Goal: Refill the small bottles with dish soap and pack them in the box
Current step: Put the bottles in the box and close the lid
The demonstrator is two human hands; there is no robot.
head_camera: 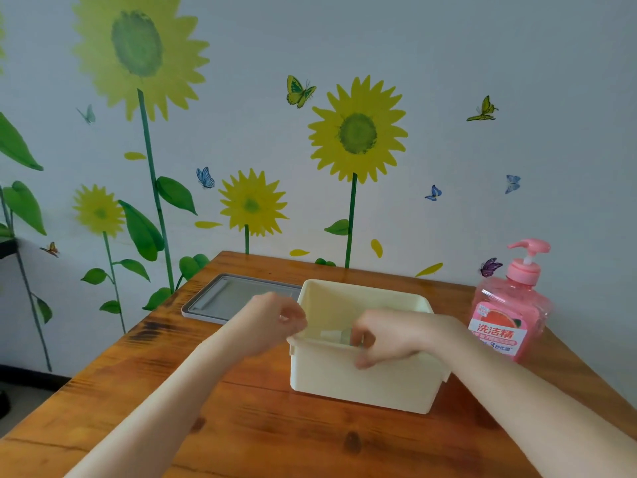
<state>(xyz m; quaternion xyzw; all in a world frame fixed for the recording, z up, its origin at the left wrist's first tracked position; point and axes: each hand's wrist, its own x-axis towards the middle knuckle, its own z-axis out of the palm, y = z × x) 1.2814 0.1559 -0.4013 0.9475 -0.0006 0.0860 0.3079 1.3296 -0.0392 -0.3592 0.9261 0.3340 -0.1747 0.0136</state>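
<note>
A cream plastic box [362, 381] stands open in the middle of the wooden table. My right hand [389, 334] reaches over its near rim, fingers closed on a small clear bottle with a white cap [339, 336] that sits just inside the box, mostly hidden. My left hand [275, 320] hovers at the box's left corner, fingers curled, nothing visible in it. A pink pump bottle of dish soap [510, 312] stands upright to the right of the box.
A grey lid [220, 300] lies flat behind and to the left of the box. The table [241, 426] ends at the wall behind and drops off on the left side.
</note>
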